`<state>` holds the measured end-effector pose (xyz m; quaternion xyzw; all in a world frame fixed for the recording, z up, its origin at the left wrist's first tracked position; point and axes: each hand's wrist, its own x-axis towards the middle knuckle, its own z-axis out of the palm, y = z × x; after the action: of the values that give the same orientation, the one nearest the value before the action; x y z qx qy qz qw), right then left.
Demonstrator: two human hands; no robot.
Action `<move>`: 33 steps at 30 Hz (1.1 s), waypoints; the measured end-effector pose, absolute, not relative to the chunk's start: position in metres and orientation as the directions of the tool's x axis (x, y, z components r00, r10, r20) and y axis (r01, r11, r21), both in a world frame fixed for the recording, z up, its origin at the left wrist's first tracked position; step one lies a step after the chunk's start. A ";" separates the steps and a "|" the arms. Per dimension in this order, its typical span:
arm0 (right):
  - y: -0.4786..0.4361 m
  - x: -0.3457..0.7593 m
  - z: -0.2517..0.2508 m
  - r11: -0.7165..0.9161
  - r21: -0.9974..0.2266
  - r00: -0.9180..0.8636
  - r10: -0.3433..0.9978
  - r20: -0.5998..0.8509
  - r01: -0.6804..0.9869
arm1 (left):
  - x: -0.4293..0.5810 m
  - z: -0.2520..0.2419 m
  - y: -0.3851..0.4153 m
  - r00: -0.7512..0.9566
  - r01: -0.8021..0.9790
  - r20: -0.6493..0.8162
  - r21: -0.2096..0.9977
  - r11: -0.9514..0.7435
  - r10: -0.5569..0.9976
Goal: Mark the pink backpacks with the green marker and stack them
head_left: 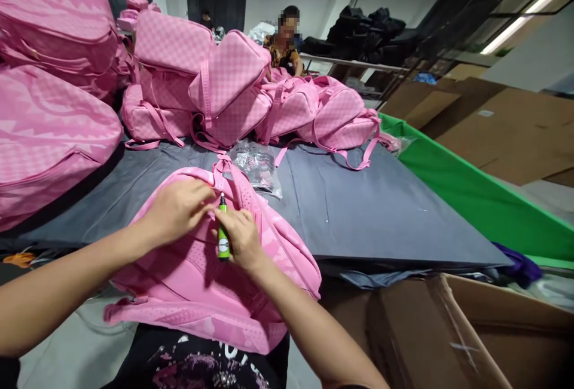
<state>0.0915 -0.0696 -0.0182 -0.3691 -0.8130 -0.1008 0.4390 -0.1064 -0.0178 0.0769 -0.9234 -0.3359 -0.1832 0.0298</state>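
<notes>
The right hand [243,235] is clasping a slim green tube [223,235]; the left hand's [179,207] fingers are curling, pinch unclear, against a pink fabric backpack [195,272]. Past its edge, grey tabletop [363,198] is stretching centre-right.

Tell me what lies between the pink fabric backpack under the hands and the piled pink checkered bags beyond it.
In the head view, a crumpled clear plastic bag lies on the dark grey tabletop, just beyond the backpack.
</notes>
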 end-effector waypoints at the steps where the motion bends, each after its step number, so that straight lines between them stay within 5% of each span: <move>1: -0.069 0.086 -0.019 0.713 -0.206 -0.282 0.501 0.818 0.671 | -0.108 0.082 -0.014 0.671 0.653 0.417 0.060 -0.755 0.613; 3: -0.068 0.079 -0.021 0.719 -0.259 -0.191 0.480 0.856 0.645 | -0.106 0.088 -0.001 0.664 0.678 0.433 -0.005 -0.735 0.610; 9: -0.081 0.068 -0.039 0.630 -0.371 -0.061 0.555 0.830 0.682 | -0.075 0.074 0.038 0.720 0.690 0.110 -0.227 -0.688 0.685; 17: -0.097 0.089 -0.050 0.615 -0.458 -0.140 0.681 0.719 0.641 | -0.064 0.040 0.031 0.862 0.507 0.177 -0.292 -0.811 0.476; 24: -0.080 0.105 -0.048 0.452 -0.678 -0.016 0.838 0.546 0.580 | -0.050 0.026 0.037 0.807 0.588 0.144 -0.283 -0.757 0.573; 28: -0.074 0.114 -0.048 0.499 -0.590 -0.090 0.806 0.585 0.635 | -0.047 0.023 0.037 0.768 0.640 0.173 -0.273 -0.719 0.617; 33: -0.057 0.121 -0.040 0.480 -0.318 -0.139 0.700 0.700 0.818 | -0.042 0.027 0.034 0.599 0.794 0.139 -0.234 -0.562 0.788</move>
<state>0.1214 -0.0569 -0.0400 -0.5049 -0.7514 -0.0702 0.4189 -0.0418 0.0339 0.0273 -0.8836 -0.4476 -0.0093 0.1370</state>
